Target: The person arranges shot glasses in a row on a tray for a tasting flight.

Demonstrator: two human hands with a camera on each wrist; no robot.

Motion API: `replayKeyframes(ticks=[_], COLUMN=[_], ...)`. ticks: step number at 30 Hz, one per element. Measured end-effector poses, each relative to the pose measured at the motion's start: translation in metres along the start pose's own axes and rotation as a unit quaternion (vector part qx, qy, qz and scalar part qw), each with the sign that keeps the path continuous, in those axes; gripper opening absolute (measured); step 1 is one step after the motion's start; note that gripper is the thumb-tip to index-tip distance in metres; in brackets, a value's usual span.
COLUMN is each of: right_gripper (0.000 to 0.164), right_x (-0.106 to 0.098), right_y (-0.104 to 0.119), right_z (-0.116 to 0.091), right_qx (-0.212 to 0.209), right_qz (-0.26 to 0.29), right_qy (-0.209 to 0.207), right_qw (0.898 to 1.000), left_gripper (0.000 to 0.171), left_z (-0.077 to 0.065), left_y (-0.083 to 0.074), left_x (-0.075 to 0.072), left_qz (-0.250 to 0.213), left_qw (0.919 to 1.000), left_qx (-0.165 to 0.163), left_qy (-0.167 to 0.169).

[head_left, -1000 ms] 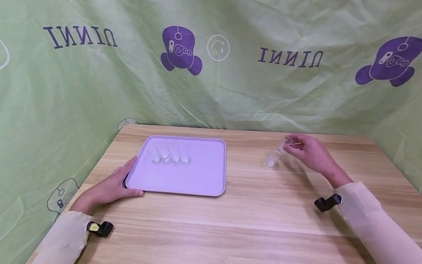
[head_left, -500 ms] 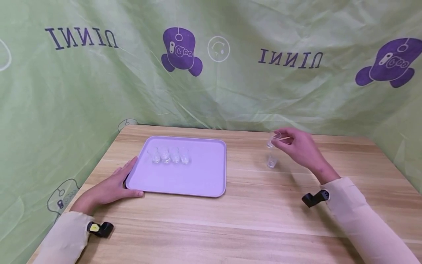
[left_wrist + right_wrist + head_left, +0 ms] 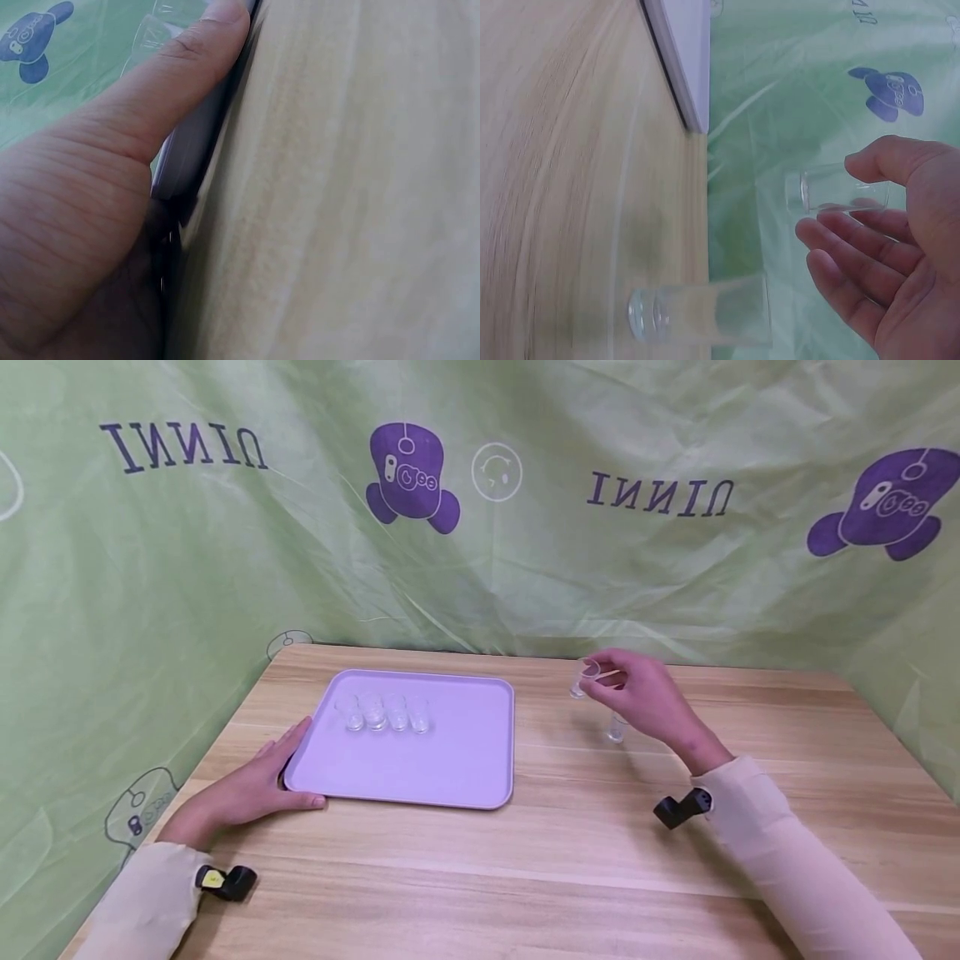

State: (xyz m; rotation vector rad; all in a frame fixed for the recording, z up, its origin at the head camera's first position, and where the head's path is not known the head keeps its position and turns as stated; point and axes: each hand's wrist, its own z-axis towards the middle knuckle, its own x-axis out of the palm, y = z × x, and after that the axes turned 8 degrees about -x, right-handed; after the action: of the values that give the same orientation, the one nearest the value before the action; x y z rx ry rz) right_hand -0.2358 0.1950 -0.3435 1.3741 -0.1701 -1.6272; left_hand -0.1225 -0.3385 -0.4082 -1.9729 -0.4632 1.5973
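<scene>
My right hand (image 3: pixel 643 695) pinches a small clear shot glass (image 3: pixel 578 683) between thumb and fingers, holding it upright above the table. In the right wrist view, the thumb presses one side of that glass and fingertips touch the other. A second shot glass (image 3: pixel 697 311) stands on the table just below the right hand. At the left, my left hand (image 3: pixel 247 789) rests against the near-left corner of a light purple tray (image 3: pixel 457 752), fingers along its left side and thumb along its front edge. Several shot glasses (image 3: pixel 377 714) stand upright in a row on the tray.
The wooden table (image 3: pixel 465 877) stretches beneath everything. Green printed cloth (image 3: pixel 540 568) hangs behind it and along both sides. Bare wood lies between the tray and the standing glass.
My right hand has lifted the shot glass from beside the other one and carried it left, passing above and behind the standing glass. The left hand and tray have stayed put.
</scene>
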Motion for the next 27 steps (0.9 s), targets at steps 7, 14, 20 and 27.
replayKeyframes(ticks=[7, 14, 20, 27], right_gripper=[0.033, 0.033, 0.033, 0.033], right_x=[0.022, 0.049, 0.074, 0.101], right_y=[0.01, 0.018, 0.027, 0.038], right_z=[0.01, 0.018, 0.024, 0.032], right_qx=[-0.013, -0.03, -0.027, -0.032], right_qz=[0.026, 0.045, 0.063, 0.074], right_qy=[0.009, 0.023, 0.048, 0.08], right_qw=[1.0, 0.998, 0.996, 0.994], left_gripper=[0.123, 0.123, 0.122, 0.123], left_z=[0.001, 0.001, 0.0, -0.001], left_y=[0.001, 0.001, 0.0, 0.0], left_x=[0.0, -0.001, 0.0, -0.001], left_qz=[-0.002, -0.006, -0.005, -0.005], left_qw=[1.0, 1.0, 1.0, 0.9999], left_qx=[-0.002, -0.006, -0.002, -0.008], left_qy=[0.003, 0.004, 0.004, 0.007])
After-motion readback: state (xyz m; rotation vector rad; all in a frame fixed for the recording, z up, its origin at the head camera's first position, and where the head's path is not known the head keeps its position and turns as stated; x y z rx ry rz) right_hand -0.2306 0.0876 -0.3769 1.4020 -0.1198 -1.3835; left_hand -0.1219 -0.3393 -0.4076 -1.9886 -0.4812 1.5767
